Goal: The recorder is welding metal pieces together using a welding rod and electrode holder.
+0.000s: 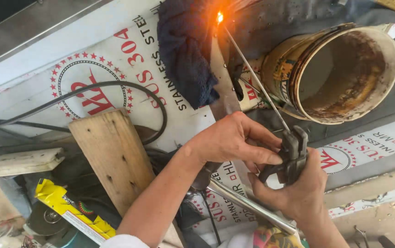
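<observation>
Both hands, left [227, 140] and right [298, 190], grip the holder [291, 154]; its rod [252, 73] sparks at top centre, mostly unburnt.

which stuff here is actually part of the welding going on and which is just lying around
In use: electrode holder, welding rod, spark at its tip, left hand, right hand.

Lying about: rusty bucket, dark cloth, wooden plank, yellow packet, black cable.

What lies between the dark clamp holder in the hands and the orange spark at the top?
In the head view, only the thin welding rod spans from the holder to the spark, passing between the dark blue cloth and the rusty bucket.
</observation>
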